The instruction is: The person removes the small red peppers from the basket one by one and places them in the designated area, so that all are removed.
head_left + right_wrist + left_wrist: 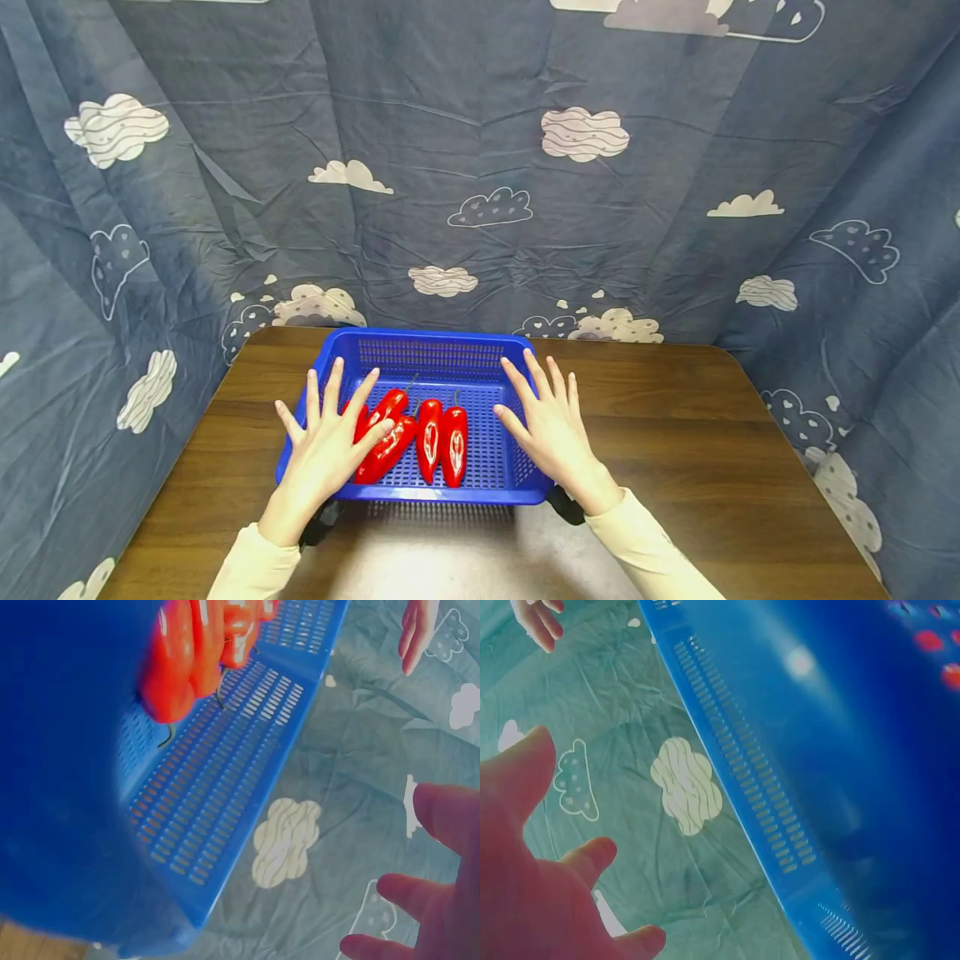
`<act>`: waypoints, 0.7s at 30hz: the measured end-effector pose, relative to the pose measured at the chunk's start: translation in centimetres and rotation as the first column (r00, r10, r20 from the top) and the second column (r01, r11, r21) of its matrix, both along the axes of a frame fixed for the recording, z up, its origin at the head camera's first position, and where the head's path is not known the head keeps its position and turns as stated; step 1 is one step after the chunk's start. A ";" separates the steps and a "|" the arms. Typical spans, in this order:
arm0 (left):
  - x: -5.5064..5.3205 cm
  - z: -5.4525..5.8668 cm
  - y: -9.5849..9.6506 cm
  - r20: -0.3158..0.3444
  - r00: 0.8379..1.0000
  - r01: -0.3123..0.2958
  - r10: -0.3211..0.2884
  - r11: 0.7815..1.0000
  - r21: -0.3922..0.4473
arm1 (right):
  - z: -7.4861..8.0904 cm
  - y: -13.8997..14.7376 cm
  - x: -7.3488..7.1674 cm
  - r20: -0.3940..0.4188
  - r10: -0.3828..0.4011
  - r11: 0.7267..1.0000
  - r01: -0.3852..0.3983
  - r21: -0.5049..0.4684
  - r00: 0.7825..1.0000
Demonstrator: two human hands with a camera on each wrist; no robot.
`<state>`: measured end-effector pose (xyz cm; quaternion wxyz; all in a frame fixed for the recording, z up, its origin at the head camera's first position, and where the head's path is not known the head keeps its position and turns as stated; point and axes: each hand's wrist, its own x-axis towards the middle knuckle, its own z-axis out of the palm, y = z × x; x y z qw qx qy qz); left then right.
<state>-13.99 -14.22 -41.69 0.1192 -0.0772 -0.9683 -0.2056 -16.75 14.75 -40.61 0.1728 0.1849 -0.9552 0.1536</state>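
Observation:
A blue plastic basket with slotted walls stands on the table, and several glossy red peppers with green stems lie in its left and middle part. Over the basket's left end my left hand hovers with fingers spread, hiding part of the leftmost peppers. My right hand is likewise spread above the right end. Neither hand holds anything. In the left wrist view the fingers stand apart from the basket wall. The right wrist view shows peppers inside, with the right fingers away from the rim.
The brown wooden table extends to both sides of the basket, with a bright glare at its front. A dark blue curtain with cloud prints hangs behind the table and along both sides.

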 end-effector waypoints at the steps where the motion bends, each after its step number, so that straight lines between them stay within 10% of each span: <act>1: 0.0 0.1 -0.1 0.007 1.000 -0.001 0.001 1.000 0.001 | 0.0 -0.1 0.0 -0.001 0.001 1.000 -0.001 0.003 1.000; 21: -0.5 1.3 -5.5 0.190 0.982 0.000 -0.010 0.999 0.054 | 0.7 -1.8 -0.6 0.086 0.079 0.995 -0.073 -0.073 0.993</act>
